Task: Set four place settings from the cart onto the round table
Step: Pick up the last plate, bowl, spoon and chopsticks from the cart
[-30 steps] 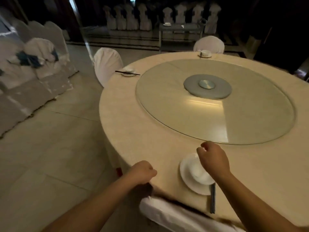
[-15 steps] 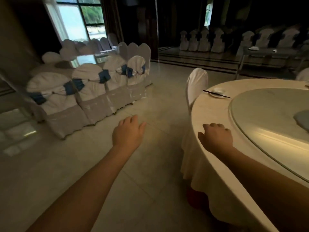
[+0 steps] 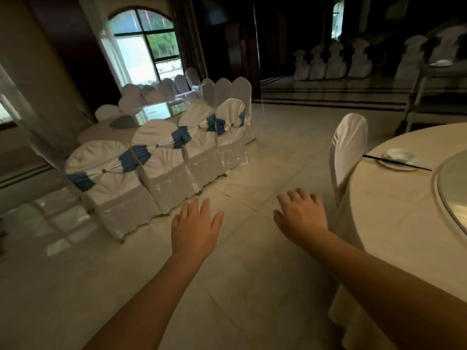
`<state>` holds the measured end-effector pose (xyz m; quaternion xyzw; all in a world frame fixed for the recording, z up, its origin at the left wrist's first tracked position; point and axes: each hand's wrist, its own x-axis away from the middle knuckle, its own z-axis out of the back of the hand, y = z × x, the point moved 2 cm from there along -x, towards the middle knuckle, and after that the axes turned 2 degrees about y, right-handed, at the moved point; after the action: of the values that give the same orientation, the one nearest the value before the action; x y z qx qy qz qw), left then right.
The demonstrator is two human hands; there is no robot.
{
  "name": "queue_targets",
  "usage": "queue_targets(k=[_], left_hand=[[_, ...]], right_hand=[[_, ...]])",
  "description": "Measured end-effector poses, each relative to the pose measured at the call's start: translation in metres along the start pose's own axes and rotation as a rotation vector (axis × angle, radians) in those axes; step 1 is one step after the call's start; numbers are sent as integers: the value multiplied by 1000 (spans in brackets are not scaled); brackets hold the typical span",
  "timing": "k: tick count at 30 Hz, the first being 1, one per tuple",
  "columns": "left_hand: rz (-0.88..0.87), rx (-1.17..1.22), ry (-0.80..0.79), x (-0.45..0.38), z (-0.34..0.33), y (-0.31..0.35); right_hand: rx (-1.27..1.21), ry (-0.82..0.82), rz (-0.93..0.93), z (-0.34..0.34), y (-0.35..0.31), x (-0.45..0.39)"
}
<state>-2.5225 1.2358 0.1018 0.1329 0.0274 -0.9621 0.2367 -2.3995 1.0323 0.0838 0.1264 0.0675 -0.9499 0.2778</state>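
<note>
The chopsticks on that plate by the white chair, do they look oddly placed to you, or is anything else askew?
Slightly. The chopsticks lie slantwise across the plate, one end jutting toward the rim of the round table rather than lying beside the plate. A small dish seems to sit on the plate, but it is too blurred to be sure. Nothing looks spilled or broken.

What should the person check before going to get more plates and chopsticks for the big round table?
1. Left hand free to carry: ok, fingers spread, holding nothing.
2. Right hand free: ok, relaxed and holding nothing.
3. Floor ahead free of obstacles: ok, bare tiles.
4. Setting by the white chair in place: ok, saucer on the round table with chopsticks across it.
5. Cart stocked: cannot tell, too dark.
</note>
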Motion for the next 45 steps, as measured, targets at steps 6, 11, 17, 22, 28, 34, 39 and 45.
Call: queue_targets(k=[6,11,17,22,28,34,39,45], left_hand=[[-92,32,67,-165,-26,45],[-165,80,107,-277,-55,67],[-220,54,-11,-433,-132,83],[-348,73,31,-603,-154,118],[-597,184,177,-758,-160,220],[-785,218,195,-884,-173,382],[-881,284,266,-1005,-179,509],[-922,319,214,-1140,-236,618]], right_hand=[[0,5,-92,-14,50,-141],[38,-4,-171,-31,90,-236],[49,-71,-261,-75,122,-381],[54,-1,-353,-84,157,-516],[105,142,-525,-80,255,-623],[161,218,-730,-108,392,-719],[159,251,-839,-124,508,-820],[232,195,-915,-147,617,-910]])
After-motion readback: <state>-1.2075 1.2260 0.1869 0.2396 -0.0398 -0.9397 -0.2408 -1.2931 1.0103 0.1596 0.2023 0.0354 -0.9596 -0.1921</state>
